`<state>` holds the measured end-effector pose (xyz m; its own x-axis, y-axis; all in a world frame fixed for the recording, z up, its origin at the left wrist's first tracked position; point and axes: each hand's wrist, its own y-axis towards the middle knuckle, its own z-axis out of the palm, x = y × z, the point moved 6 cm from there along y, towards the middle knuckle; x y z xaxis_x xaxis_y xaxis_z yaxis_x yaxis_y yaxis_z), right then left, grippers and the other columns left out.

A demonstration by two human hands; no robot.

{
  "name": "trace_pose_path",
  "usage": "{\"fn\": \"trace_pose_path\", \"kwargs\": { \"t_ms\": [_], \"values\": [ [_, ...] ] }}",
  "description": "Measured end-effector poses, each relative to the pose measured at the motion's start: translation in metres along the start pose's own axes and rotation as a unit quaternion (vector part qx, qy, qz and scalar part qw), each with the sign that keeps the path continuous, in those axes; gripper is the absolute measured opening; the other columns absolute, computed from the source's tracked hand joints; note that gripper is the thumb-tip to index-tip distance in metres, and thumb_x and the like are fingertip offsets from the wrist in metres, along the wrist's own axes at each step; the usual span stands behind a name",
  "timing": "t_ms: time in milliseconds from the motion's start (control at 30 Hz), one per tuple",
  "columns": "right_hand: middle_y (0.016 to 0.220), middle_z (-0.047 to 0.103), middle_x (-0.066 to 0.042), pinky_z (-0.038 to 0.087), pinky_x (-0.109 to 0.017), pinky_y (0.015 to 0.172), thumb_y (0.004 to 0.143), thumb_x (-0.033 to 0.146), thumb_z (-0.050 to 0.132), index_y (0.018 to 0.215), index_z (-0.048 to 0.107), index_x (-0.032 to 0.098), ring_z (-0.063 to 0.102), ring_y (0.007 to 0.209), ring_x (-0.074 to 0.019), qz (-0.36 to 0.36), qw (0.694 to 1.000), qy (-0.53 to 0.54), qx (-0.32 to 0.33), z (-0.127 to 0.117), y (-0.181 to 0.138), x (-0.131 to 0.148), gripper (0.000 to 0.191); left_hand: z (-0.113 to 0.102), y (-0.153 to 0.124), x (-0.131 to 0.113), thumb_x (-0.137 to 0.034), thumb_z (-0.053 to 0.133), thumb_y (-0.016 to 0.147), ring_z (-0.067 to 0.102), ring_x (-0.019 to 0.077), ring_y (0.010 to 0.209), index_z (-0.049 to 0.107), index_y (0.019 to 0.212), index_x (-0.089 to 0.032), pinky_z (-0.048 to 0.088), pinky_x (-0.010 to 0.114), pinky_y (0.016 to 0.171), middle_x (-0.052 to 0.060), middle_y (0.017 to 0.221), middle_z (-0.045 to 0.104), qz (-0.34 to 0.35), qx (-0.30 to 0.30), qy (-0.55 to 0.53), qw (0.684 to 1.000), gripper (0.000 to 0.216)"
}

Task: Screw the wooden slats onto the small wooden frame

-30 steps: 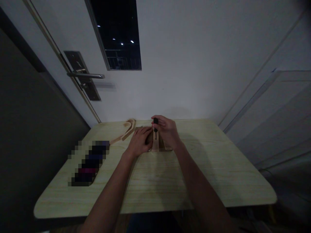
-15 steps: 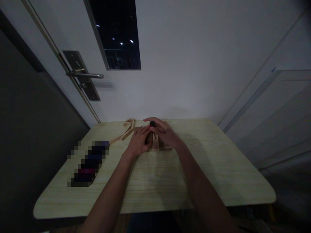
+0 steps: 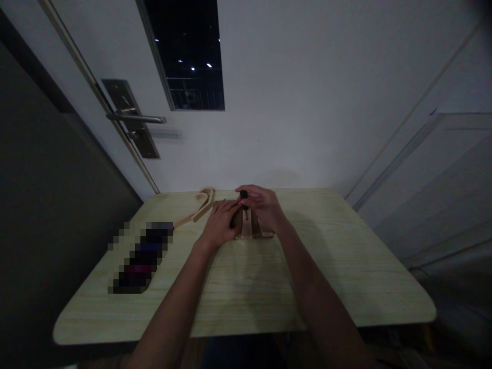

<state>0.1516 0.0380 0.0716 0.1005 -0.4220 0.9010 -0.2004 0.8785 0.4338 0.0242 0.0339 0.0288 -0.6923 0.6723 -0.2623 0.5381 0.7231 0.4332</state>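
Note:
My right hand [image 3: 265, 206] pinches a small upright tool with a black handle [image 3: 244, 199], which looks like a short screwdriver. Its thin lower end points down at a light wooden piece [image 3: 247, 229] on the table. My left hand [image 3: 221, 224] grips this wooden piece from the left, thumb towards me and fingers over the far side. Both hands meet near the top of the piece and hide much of it. A curved wooden hook [image 3: 203, 205] lies flat to the left of my left hand, apart from it.
The pale wood-grain table [image 3: 230, 292] stands against a white door with a metal handle [image 3: 140, 119] and a dark window [image 3: 188, 56]. On the table's left lies a dark, pixelated flat object [image 3: 144, 259]. A panelled surface [image 3: 442, 169] rises at the right.
My right hand has turned slightly and shifted a little to the right, its fingers more curled around the black handle. My left hand stays on the wooden piece.

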Motion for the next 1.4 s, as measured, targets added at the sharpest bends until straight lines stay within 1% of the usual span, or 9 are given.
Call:
{"fn": "trace_pose_path", "kwargs": {
  "t_ms": [167, 400, 467, 533, 667, 733, 1000, 1133, 1400],
  "values": [
    [0.092, 0.073, -0.001, 0.056, -0.033, 0.083, 0.073, 0.022, 0.069, 0.096, 0.072, 0.024, 0.07, 0.085, -0.0166, 0.003, 0.998, -0.048, -0.038, 0.005, -0.002, 0.007, 0.023, 0.0, 0.0, -0.001, -0.025, 0.057, 0.079, 0.053, 0.032, 0.129, 0.059, 0.13, -0.013, 0.04, 0.052, 0.111, 0.016, 0.137, 0.06, 0.001, -0.006, -0.004, 1.0, 0.053],
    [0.07, 0.064, 0.003, 0.048, -0.026, 0.063, 0.077, 0.023, 0.063, 0.097, 0.065, 0.023, 0.061, 0.063, -0.0123, -0.007, 0.975, -0.183, -0.126, 0.0, -0.007, 0.015, 0.019, -0.001, 0.0, -0.002, -0.024, 0.057, 0.08, 0.054, 0.0319, 0.127, 0.061, 0.128, -0.013, 0.04, 0.052, 0.112, 0.015, 0.137, 0.06, 0.002, -0.009, -0.008, 1.0, 0.049],
    [0.068, 0.059, 0.004, 0.046, -0.024, 0.061, 0.078, 0.024, 0.06, 0.087, 0.061, 0.021, 0.057, 0.063, -0.011, 0.008, 0.98, -0.179, -0.087, -0.003, 0.0, 0.015, 0.009, -0.001, 0.0, -0.002, -0.024, 0.057, 0.079, 0.055, 0.0314, 0.127, 0.061, 0.128, -0.014, 0.039, 0.051, 0.112, 0.015, 0.136, 0.061, -0.002, -0.007, -0.006, 1.0, 0.05],
    [0.07, 0.058, 0.002, 0.045, -0.025, 0.064, 0.077, 0.027, 0.061, 0.079, 0.06, 0.019, 0.056, 0.068, -0.0115, 0.013, 0.989, -0.147, 0.019, 0.0, 0.01, 0.016, 0.008, -0.001, 0.0, -0.003, -0.024, 0.057, 0.079, 0.054, 0.0312, 0.127, 0.06, 0.13, -0.013, 0.039, 0.05, 0.112, 0.015, 0.136, 0.061, -0.004, 0.001, -0.003, 1.0, 0.051],
    [0.078, 0.06, 0.0, 0.044, -0.026, 0.071, 0.079, 0.034, 0.065, 0.091, 0.062, 0.017, 0.055, 0.076, -0.0126, 0.03, 0.97, -0.088, 0.224, 0.011, 0.02, 0.017, 0.021, -0.002, 0.001, -0.003, -0.025, 0.057, 0.081, 0.053, 0.032, 0.129, 0.06, 0.128, -0.013, 0.038, 0.051, 0.112, 0.016, 0.136, 0.061, -0.015, 0.009, 0.005, 1.0, 0.049],
    [0.078, 0.057, 0.001, 0.044, -0.027, 0.073, 0.083, 0.039, 0.063, 0.094, 0.059, 0.018, 0.053, 0.075, -0.0123, 0.051, 0.963, -0.07, 0.255, 0.013, 0.019, 0.012, 0.024, -0.002, 0.001, -0.003, -0.024, 0.058, 0.08, 0.053, 0.0313, 0.129, 0.062, 0.124, -0.014, 0.038, 0.05, 0.112, 0.015, 0.135, 0.061, -0.018, 0.007, 0.003, 1.0, 0.045],
    [0.079, 0.052, 0.0, 0.042, -0.029, 0.072, 0.089, 0.067, 0.049, 0.088, 0.05, 0.02, 0.05, 0.073, -0.0133, 0.05, 0.972, -0.008, 0.229, 0.015, 0.015, -0.005, 0.046, 0.001, 0.001, 0.0, -0.022, 0.06, 0.078, 0.054, 0.0312, 0.127, 0.062, 0.121, -0.014, 0.04, 0.048, 0.11, 0.015, 0.131, 0.063, -0.035, 0.02, 0.008, 0.999, 0.044],
    [0.073, 0.05, 0.001, 0.041, -0.028, 0.069, 0.092, 0.062, 0.047, 0.084, 0.048, 0.021, 0.049, 0.069, -0.0128, -0.014, 0.979, -0.066, 0.192, 0.016, 0.018, 0.0, 0.042, 0.001, 0.001, 0.0, -0.023, 0.059, 0.079, 0.053, 0.0306, 0.128, 0.062, 0.121, -0.014, 0.039, 0.048, 0.112, 0.014, 0.132, 0.062, -0.032, 0.014, 0.013, 0.999, 0.043],
    [0.068, 0.045, 0.004, 0.038, -0.027, 0.064, 0.094, 0.047, 0.041, 0.083, 0.045, 0.024, 0.045, 0.063, -0.0124, -0.031, 0.988, -0.15, 0.029, 0.02, 0.013, -0.007, 0.026, 0.001, 0.002, -0.002, -0.022, 0.058, 0.079, 0.052, 0.0296, 0.13, 0.062, 0.125, -0.014, 0.038, 0.047, 0.113, 0.014, 0.136, 0.061, -0.033, 0.02, 0.012, 0.999, 0.047]
  ]
}}
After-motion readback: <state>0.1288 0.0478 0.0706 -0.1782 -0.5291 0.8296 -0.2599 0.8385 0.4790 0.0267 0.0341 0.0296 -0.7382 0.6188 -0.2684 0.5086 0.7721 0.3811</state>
